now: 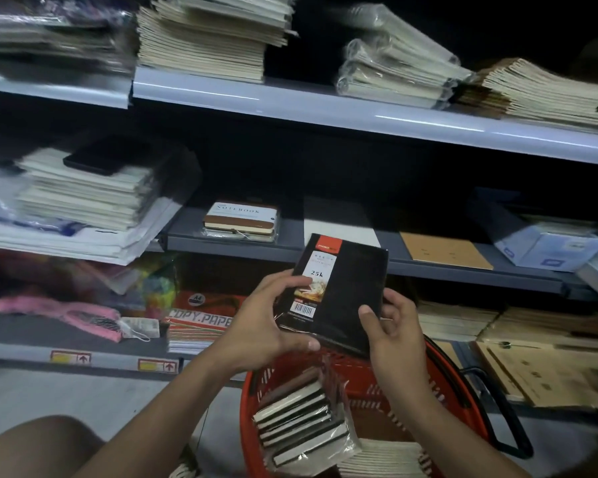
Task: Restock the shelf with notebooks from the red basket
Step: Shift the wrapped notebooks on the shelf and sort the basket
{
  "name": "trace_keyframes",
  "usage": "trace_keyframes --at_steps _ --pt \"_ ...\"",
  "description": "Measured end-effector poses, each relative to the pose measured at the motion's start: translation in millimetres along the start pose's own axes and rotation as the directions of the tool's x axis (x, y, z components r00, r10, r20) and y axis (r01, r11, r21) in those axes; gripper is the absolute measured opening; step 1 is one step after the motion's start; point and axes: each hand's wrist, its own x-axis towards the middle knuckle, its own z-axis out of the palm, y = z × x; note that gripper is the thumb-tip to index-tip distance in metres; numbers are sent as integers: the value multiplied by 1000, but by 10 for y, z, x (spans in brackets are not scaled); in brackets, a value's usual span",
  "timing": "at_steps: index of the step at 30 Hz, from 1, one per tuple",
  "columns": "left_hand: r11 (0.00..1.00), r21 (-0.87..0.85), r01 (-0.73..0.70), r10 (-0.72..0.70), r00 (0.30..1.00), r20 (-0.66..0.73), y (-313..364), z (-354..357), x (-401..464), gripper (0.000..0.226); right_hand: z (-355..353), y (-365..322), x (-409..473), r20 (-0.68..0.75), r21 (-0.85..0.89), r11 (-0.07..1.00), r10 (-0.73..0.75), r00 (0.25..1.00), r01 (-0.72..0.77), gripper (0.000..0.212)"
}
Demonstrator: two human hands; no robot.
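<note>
— Hands first: where, and gripping what?

— Left hand at centre frame, thumb pressed on the label side, fingers curled under the lower edge of a black notebook. Right hand just right of centre, thumb laid on the cover, fingers wrapped behind the right edge. Both clamped round the same notebook.

— Notebook itself?

— Held up tilted, wrapped in clear film, with an orange band at its top, "25k" printed on a white label and a barcode lower down. Raised above the red basket, in front of the edge of the middle shelf.

— Basket contents?

— Pack of black-covered notebooks in film at lower centre, page edges showing; a pale stack beside it at the bottom edge. Black handle hanging on the right side.

— Shelves?

— Brown boxed notebook marked "NOTEBOOK" on the middle shelf, left of centre; flat kraft-covered book further right. Cream stacks across the upper shelf, blurred at upper left. Copy paper pack and something pink on the lowest shelf at left; brown-covered stacks at lower right.
</note>
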Motion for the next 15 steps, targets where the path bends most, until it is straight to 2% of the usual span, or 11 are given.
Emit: trace_keyframes --at_steps 4,7,9,13,15 --pt "996 49 -78 83 988 -128 2 -108 104 86 108 -12 79 158 -123 979 -142 977 162 78" --pt "989 116 -97 121 968 -218 12 -238 197 85 262 -61 187 253 -153 968 -155 955 198 94" --pt "979 177 -106 151 953 -263 22 -335 268 84 394 -92 277 268 -174 958 -176 947 227 95" --pt "962 246 -118 195 928 -318 27 -538 443 82 651 -153 489 298 -261 909 -246 922 326 83" --pt "957 265 -120 209 917 -340 14 -660 548 81 776 -198 608 310 -284 888 -273 911 362 87"
